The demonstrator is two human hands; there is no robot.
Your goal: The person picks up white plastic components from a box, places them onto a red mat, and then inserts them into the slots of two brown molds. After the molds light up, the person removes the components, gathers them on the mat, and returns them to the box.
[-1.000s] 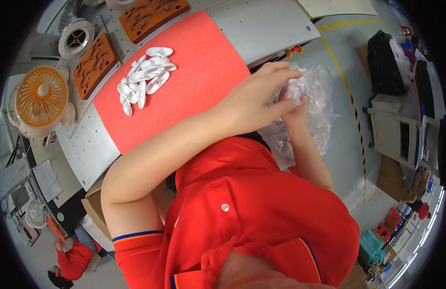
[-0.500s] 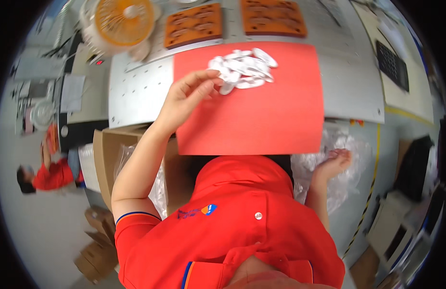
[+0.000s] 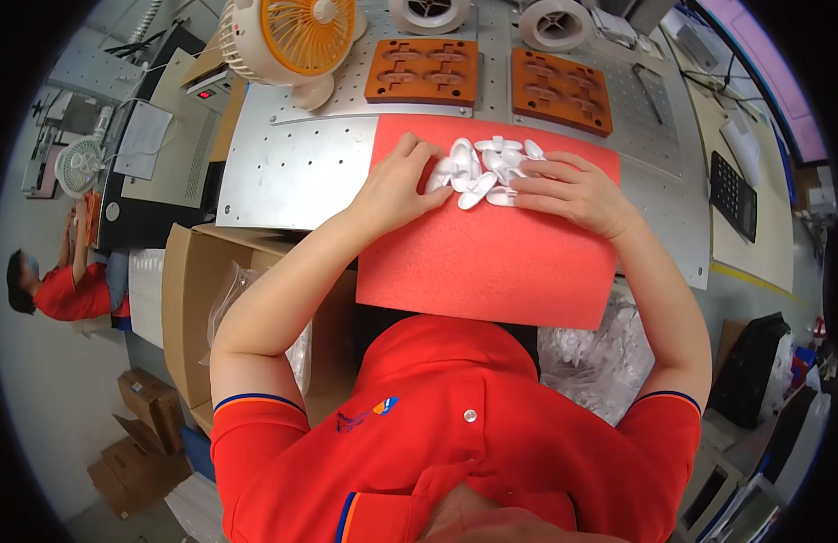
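A small heap of white oval plastic pieces (image 3: pixel 476 189) lies on the red mat (image 3: pixel 482 262) in front of me. Some of them look like shallow hollow shells. At the heap's left edge is my left hand (image 3: pixel 396 190), its thumb and fingers apart and curved about the outermost pieces. My right hand (image 3: pixel 577 193) reaches in from the other side with its fingers stretched out over the pieces on the right, hiding some of them. Neither hand has a piece lifted off the mat.
Beyond the mat stand two orange moulded blocks (image 3: pixel 421 72), an orange-and-white fan (image 3: pixel 301 41) and white spools (image 3: pixel 556 24). An open cardboard box (image 3: pixel 188 317) and a clear plastic bag (image 3: pixel 591 362) flank my lap. A calculator (image 3: pixel 733 195) lies right; a co-worker (image 3: pixel 75 288) sits far left.
My right hand has come up from beside the plastic bag to the right of the heap. My left hand stays at the heap's left edge. The whole view has shifted.
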